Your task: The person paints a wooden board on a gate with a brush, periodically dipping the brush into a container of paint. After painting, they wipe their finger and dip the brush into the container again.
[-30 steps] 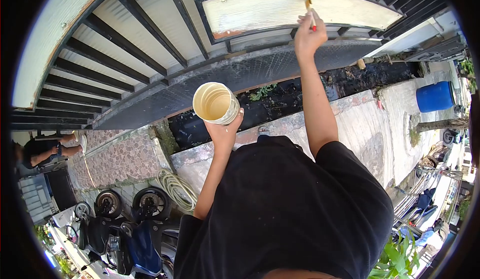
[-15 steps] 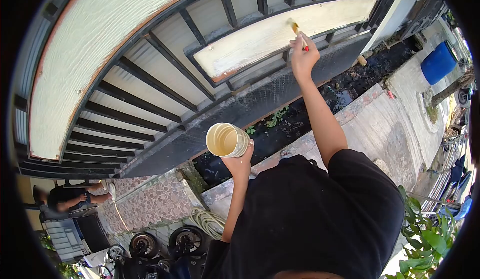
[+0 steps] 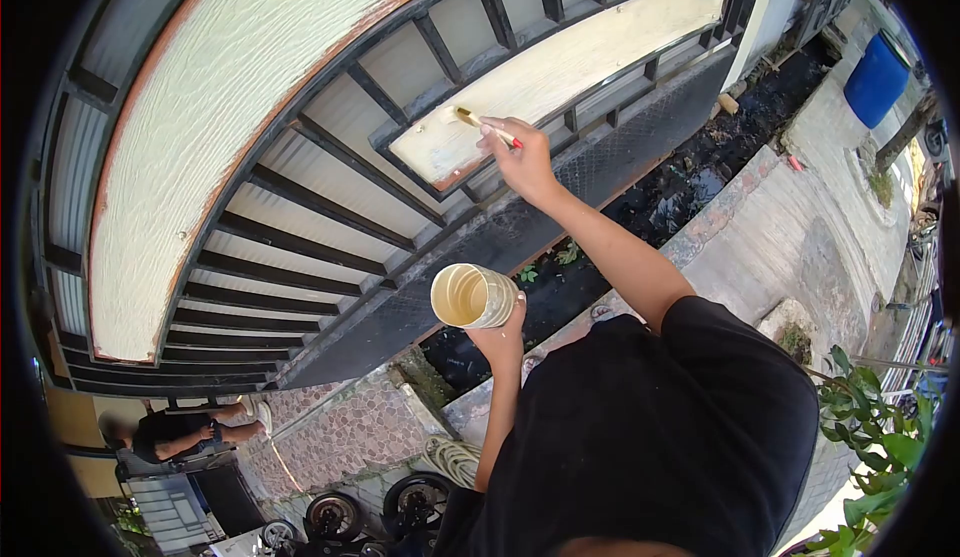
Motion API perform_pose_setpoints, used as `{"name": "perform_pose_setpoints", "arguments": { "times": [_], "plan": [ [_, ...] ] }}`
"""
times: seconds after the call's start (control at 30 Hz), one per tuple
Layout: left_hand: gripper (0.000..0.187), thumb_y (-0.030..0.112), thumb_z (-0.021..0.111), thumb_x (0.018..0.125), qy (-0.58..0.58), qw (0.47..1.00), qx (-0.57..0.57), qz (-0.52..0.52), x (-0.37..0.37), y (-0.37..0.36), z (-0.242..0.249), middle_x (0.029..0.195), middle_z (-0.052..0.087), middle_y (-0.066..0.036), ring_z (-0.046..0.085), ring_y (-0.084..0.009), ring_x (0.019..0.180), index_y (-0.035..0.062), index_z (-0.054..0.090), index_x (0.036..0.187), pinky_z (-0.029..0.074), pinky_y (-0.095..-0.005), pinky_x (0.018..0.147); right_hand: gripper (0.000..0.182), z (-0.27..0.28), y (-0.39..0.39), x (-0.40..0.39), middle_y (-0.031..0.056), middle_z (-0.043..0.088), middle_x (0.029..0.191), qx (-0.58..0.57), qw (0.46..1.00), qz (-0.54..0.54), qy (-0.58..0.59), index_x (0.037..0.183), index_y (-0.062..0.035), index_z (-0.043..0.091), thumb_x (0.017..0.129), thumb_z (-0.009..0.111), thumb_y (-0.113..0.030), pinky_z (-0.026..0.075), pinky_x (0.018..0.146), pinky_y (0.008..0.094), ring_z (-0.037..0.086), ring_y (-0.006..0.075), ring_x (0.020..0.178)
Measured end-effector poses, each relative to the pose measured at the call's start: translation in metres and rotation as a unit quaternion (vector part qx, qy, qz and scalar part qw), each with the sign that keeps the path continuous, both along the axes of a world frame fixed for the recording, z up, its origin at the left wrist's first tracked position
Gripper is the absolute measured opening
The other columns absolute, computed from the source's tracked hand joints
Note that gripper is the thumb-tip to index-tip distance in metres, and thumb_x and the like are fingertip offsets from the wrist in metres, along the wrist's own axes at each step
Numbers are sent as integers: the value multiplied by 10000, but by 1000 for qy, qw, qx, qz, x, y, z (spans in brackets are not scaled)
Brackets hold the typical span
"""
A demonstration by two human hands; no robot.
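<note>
Far left, a big cream panel (image 3: 190,127) w/ reddish-brown edges, black bars (image 3: 300,246) beside it. Lower down, another person (image 3: 185,434) in dark clothes, well apart. Mid-frame, L hand (image 3: 505,335) has its fingers wrapped round a cup (image 3: 482,297), mouth tipped toward the bars — can't tell how full. If that hand rolls further, contents would prob. slop out; smears on the outside might make the grip slick. Just above & a bit R, the R hand (image 3: 525,162) pinches a brush (image 3: 468,117) in narrowed fingers, bristles seemingly touching the L end of a narrow cream panel (image 3: 590,57). An overloaded brush could drip; a wide stroke could stray onto the black. Further R, dark ditch (image 3: 690,177) — it runs behind the cup too, so a fumble could lose it there. Far R, blue barrel (image 3: 876,79).
</note>
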State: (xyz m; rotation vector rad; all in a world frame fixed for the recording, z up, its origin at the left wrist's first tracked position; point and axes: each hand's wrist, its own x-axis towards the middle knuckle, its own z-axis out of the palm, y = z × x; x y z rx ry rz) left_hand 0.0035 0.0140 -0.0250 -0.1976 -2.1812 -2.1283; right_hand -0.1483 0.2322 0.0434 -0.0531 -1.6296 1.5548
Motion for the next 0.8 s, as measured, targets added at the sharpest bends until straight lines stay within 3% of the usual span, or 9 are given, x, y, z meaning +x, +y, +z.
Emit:
{"name": "perform_pose_setpoints", "arguments": {
  "times": [0.17, 0.23, 0.3, 0.33, 0.47, 0.57, 0.67, 0.7, 0.8],
  "plan": [
    [707, 13, 877, 822, 16, 999, -46, 21, 1, -9, 11, 1277, 653, -131, 652, -212, 1166, -12, 486, 1410, 492, -381, 1075, 226, 7, 18, 6, 175, 747, 994, -14, 980, -199, -14, 1222, 84, 740, 1053, 668, -48, 628, 728, 312, 773, 197, 819],
    [698, 7, 875, 822, 5, 1000, -14, 19, 1, -7, 10, 1273, 655, -131, 654, -213, 1161, -15, 492, 1406, 492, -383, 1076, 223, 1, 5, -1, 192, 737, 972, 130, 952, -277, 11, 1220, 85, 736, 1034, 675, -24, 612, 717, 343, 770, 229, 808],
    [690, 1, 873, 822, -6, 1000, 15, 13, 3, -8, 8, 1270, 657, -131, 656, -214, 1156, -17, 499, 1401, 492, -385, 1077, 230, 9, -26, -4, 212, 728, 967, 151, 966, -211, 17, 1214, 88, 729, 1008, 688, -4, 591, 719, 369, 761, 278, 810],
    [678, -3, 872, 822, -3, 1000, 10, 12, 2, -8, 6, 1266, 659, -131, 657, -213, 1150, -20, 506, 1393, 492, -384, 1074, 225, 14, -44, 1, 230, 710, 966, 126, 980, -153, 10, 1178, 80, 725, 972, 709, -9, 575, 741, 433, 720, 406, 849],
    [653, -7, 871, 823, 8, 1000, -2, 3, 0, -8, 4, 1259, 662, -129, 660, -210, 1136, -25, 523, 1375, 494, -380, 1066, 229, 7, -71, 10, 206, 727, 926, 105, 993, 7, 48, 1192, 56, 746, 976, 713, -13, 579, 700, 374, 750, 286, 779],
    [657, 20, 888, 799, -9, 1000, 23, 6, 1, -8, 0, 1250, 675, -130, 670, -235, 1143, -22, 546, 1359, 498, -401, 1071, 226, 5, -40, 9, 178, 736, 900, 23, 999, 25, 14, 1196, 51, 756, 988, 719, -31, 582, 695, 354, 756, 240, 778],
    [666, 21, 890, 797, 1, 1000, 3, 14, 6, -7, 10, 1254, 675, -128, 671, -234, 1148, -21, 543, 1363, 496, -400, 1075, 228, -3, 21, 4, 199, 743, 1005, 18, 990, -139, -14, 1212, 89, 738, 1044, 664, -47, 625, 718, 310, 776, 223, 810],
    [666, 21, 890, 797, 2, 1000, 4, 18, 5, -8, 10, 1254, 675, -128, 671, -234, 1148, -21, 543, 1363, 496, -400, 1075, 228, 0, 29, 6, 201, 737, 1020, -27, 984, -178, 3, 1204, 97, 734, 1048, 663, -54, 627, 718, 322, 776, 230, 803],
    [662, 19, 891, 796, 11, 999, -20, 23, 3, -11, 8, 1252, 678, -130, 674, -232, 1150, -22, 550, 1361, 496, -397, 1076, 231, -9, 31, 6, 212, 726, 989, 33, 962, -273, -13, 1217, 93, 728, 1027, 673, -26, 588, 710, 388, 765, 293, 814]
  ]
}}
